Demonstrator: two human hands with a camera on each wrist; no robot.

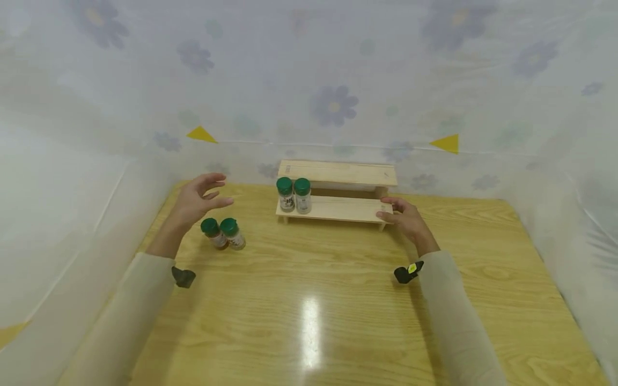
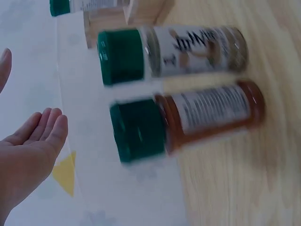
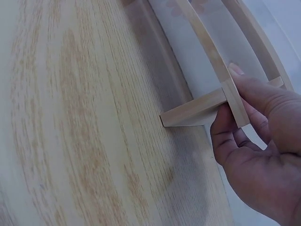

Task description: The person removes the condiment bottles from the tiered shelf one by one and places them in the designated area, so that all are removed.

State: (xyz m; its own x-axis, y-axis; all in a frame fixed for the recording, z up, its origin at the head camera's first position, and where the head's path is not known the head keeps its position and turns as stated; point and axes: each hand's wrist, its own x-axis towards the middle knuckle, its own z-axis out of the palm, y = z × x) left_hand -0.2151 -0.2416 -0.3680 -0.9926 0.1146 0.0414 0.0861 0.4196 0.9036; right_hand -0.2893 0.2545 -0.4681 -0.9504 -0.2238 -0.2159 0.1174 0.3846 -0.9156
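Note:
A two-tier wooden rack (image 1: 345,208) stands near the back of the table. My right hand (image 1: 404,217) pinches the right end of its lower shelf, thumb on top and fingers beneath, as the right wrist view shows. On that shelf's left end stand two green-capped spice jars, a left one (image 1: 286,195) and a right one (image 1: 303,196). My left hand (image 1: 195,201) hovers with nothing in it, fingers apart from the thumb. Just below it on the table are a reddish-brown spice jar (image 2: 211,115) and a paler spice jar (image 2: 197,51), both green-capped and side by side.
The wood-grain table (image 1: 270,300) reaches toward me. A white flowered sheet (image 1: 270,91) hangs behind and at the sides, with yellow triangles (image 1: 445,143) on it. The rack's upper shelf (image 1: 338,172) sits close to the back sheet.

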